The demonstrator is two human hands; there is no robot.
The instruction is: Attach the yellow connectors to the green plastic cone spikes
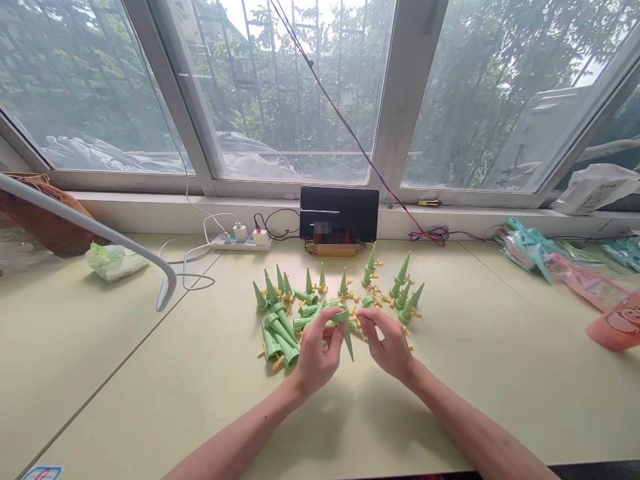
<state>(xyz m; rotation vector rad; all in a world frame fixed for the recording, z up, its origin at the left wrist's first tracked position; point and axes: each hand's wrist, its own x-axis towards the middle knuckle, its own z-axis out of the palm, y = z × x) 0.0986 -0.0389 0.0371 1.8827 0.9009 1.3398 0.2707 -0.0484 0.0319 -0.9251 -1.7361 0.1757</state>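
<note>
My left hand [320,350] is closed around a green plant watering spike [349,343], its ringed collar up by my fingertips and its point slanting down. Just to the right, my right hand [389,341] makes a pinch close to that collar; whatever lies between its fingertips is too small to make out. Several green spikes lie in a pile [283,337] left of my hands, some with yellow valves [278,363] sticking out. Other spikes stand point up behind, and a stacked group [403,293] stands at the right among loose yellow valves [379,297].
A dark tablet [339,213] leans on a stand by the window sill. Left of it sit a power strip [243,241] and white cables. A grey curved bar [100,230] crosses the left side. Packaged teal items [525,247] and an orange-pink cup-like item [615,323] lie right.
</note>
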